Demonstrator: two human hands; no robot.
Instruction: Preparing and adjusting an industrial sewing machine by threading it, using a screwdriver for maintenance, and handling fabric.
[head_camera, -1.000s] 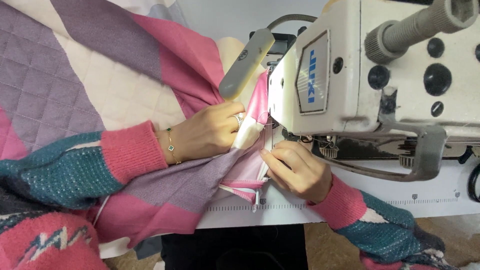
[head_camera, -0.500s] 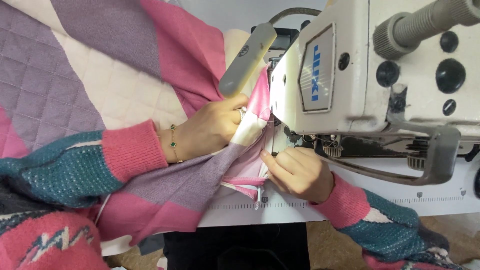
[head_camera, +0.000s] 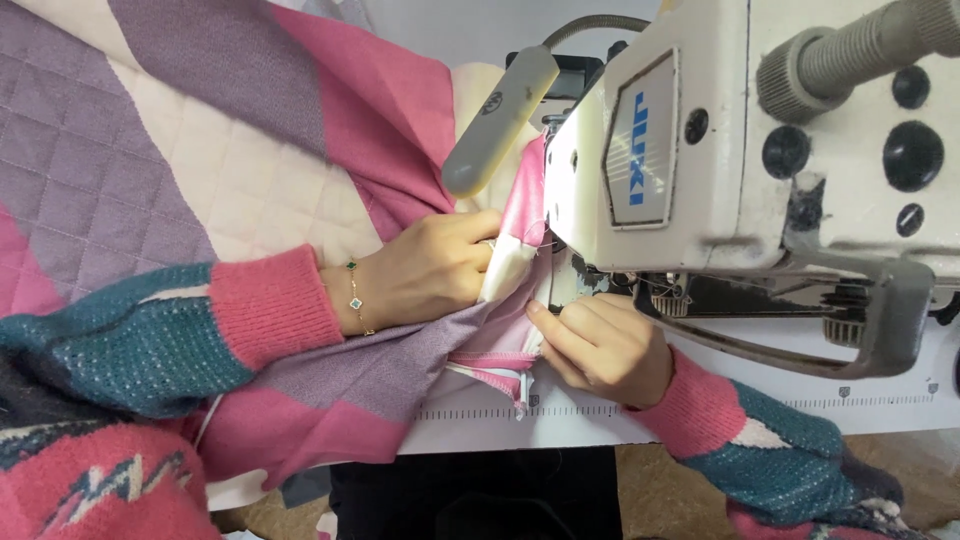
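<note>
Left hand flat on fabric, right hand pinching its seam edge, nearer the needle; seam runs toward machine.

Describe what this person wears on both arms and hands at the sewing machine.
Both arms wear knitted sweater sleeves in teal with cream patches, ending in ribbed pink cuffs. The left hand is bare, with a thin gold chain bracelet carrying small green charms at the wrist. The right hand is bare, with no jewellery visible.
</note>
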